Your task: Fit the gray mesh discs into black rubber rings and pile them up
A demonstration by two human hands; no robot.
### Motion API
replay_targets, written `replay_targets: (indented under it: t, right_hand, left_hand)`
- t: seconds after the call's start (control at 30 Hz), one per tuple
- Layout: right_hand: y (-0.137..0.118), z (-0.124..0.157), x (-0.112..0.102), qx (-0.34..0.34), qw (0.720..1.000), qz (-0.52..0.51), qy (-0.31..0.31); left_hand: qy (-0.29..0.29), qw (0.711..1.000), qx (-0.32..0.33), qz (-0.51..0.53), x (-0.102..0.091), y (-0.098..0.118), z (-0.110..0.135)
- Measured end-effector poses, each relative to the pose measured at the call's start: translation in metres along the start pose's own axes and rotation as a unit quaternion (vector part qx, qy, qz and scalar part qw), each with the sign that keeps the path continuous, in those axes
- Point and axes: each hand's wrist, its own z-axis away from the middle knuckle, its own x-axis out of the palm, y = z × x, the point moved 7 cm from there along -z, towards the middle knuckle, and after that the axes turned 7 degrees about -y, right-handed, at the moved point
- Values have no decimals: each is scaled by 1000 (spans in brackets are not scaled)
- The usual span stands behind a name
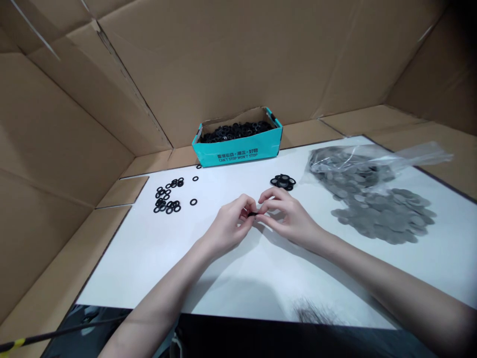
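Note:
Above the middle of the white board, my left hand (236, 219) pinches a small black ring (252, 214) between thumb and fingers. From the other side my right hand (279, 211) has its thumb and fingertips curled against the same ring. The ring shows almost edge-on, and the fingers hide much of it; whether a disc sits in it I cannot tell. Just beyond my right hand is a small heap of black rings with grey discs in them (283, 181). Loose black rings (167, 199) lie scattered to the left of my left hand.
A turquoise box (238, 151) full of black rings stands at the back. To the right, grey round discs (387, 216) spill from a clear plastic bag (406, 156). Cardboard walls (242, 59) enclose the white board (141, 268). A dark cable (67, 330) crosses the lower left.

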Motion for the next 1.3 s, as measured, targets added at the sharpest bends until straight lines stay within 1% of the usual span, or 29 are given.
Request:
replay_targets:
  t: [0.17, 0.4, 0.5, 0.67, 0.77, 0.8, 0.87, 0.93, 0.97, 1.03, 1.13, 1.23, 1.3]
  right_hand:
    - [1, 0, -5, 7, 1000, 7, 19]
    - [-1, 0, -5, -2, 1000, 9, 17]
    - [-5, 1, -3, -24, 999, 20, 16]
    - [-20, 4, 0, -87, 993, 79, 24]
    - [-25, 5, -1, -101, 988, 112, 29]
    - [-25, 5, -1, -93, 989, 107, 30]
    - [-18, 3, -4, -54, 996, 59, 28]
    - [-7, 0, -5, 10, 999, -28, 17]
    - [0, -1, -4, 44, 996, -75, 8]
    - [9, -2, 0, 98, 983, -155, -15]
    - [15, -2, 6, 150, 957, -244, -44]
    - [16, 0, 14, 204, 925, -314, -69]
    - [15, 2, 19, 228, 905, -352, -77]
  left_hand:
    - [20, 1000, 0, 10, -2, 3, 0]
    - [34, 999, 2, 7, -1, 4, 0]
    - [29, 999, -1, 15, 0, 4, -1]
    - [-5, 999, -25, 39, 1, 5, -2]
    - [1, 998, -33, 45, -1, 6, -1]
    - [9, 999, -31, 43, -2, 6, -1]
    - [30, 999, -16, 34, -6, 8, 0]
    - [47, 999, 16, 21, -9, 13, 1]
    - [52, 998, 37, 15, -10, 15, 1]
    - [56, 995, 80, 2, -11, 20, 2]
    - [74, 989, 130, -17, -14, 26, 4]
    - [107, 982, 155, -25, -17, 29, 5]
    - [120, 978, 165, -32, -17, 32, 6]
